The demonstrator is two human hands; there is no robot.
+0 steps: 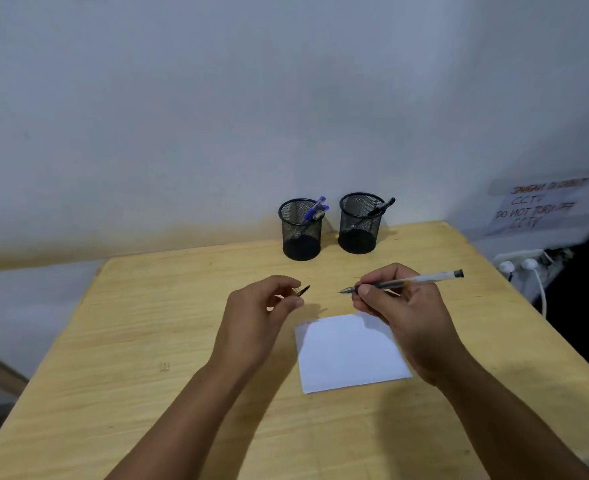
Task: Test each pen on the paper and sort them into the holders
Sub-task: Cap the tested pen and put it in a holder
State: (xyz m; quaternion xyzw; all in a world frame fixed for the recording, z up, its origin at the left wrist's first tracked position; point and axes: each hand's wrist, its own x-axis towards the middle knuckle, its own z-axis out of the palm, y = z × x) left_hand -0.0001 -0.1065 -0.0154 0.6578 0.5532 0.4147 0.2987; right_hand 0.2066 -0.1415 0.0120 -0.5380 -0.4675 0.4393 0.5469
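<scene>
Head view: my right hand (403,306) pinches the uncapped black gel pen (407,280), left hand (268,306) pinches its cap (301,291); I judge a careless recap or wrong mesh holder (359,223) likeliest.

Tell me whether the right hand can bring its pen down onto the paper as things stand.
Probably yes: the right hand holds the uncapped pen just above the paper, nothing between; the left hand holds the cap aside.

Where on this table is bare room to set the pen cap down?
Bare wood lies left of the left hand, toward the table edge, and between the hands and the two holders. It is crowded around the paper, under the right hand with the pen.
</scene>
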